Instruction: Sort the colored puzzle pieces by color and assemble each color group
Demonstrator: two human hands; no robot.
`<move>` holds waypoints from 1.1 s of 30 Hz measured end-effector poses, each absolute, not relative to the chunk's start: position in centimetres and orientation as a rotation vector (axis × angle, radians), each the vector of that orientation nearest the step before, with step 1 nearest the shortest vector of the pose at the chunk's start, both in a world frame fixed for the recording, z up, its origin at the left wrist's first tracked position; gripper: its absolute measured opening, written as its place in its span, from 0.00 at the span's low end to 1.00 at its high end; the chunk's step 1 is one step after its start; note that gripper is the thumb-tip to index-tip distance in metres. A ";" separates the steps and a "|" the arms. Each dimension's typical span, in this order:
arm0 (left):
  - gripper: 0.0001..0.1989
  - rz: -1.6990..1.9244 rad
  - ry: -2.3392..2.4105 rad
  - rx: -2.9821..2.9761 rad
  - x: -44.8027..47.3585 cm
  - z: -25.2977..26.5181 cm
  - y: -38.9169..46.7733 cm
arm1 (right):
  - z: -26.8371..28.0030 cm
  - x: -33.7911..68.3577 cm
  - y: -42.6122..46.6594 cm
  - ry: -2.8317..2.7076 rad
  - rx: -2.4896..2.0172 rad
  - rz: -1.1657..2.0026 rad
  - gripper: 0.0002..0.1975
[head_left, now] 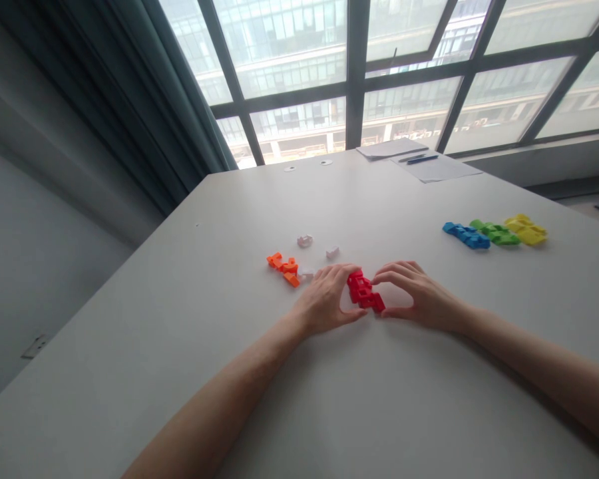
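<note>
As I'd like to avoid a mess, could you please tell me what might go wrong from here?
Squeezing between the left hand and right hand might scatter the bunched red plastic pieces. The left hand could also nudge the nearest white piece into the orange pieces.

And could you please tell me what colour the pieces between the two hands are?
The pieces are red, seen best in the head view.

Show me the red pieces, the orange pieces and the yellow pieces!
Red pieces (362,291): head view, the cluster's middle.
Orange pieces (288,268): head view, near the cluster's middle.
Yellow pieces (526,229): head view, the cluster's middle.
</note>
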State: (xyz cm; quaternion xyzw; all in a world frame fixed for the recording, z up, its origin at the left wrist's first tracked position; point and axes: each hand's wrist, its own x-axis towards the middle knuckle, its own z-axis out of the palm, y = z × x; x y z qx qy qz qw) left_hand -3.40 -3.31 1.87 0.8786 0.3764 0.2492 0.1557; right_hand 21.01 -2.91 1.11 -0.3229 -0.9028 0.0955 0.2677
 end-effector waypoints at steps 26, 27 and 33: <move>0.18 0.617 1.394 2.790 -7.0 3.5 -4.6 | 0.1 21.1 -1.3 -2.051 -1.311 0.350 0.14; 0.17 0.617 1.383 2.796 -7.5 3.4 -5.1 | 0.0 21.1 -1.2 -2.046 -1.322 0.351 0.13; 0.13 0.694 1.241 2.763 -9.6 1.9 -6.6 | -0.3 21.1 -1.2 -2.153 -1.328 0.313 0.12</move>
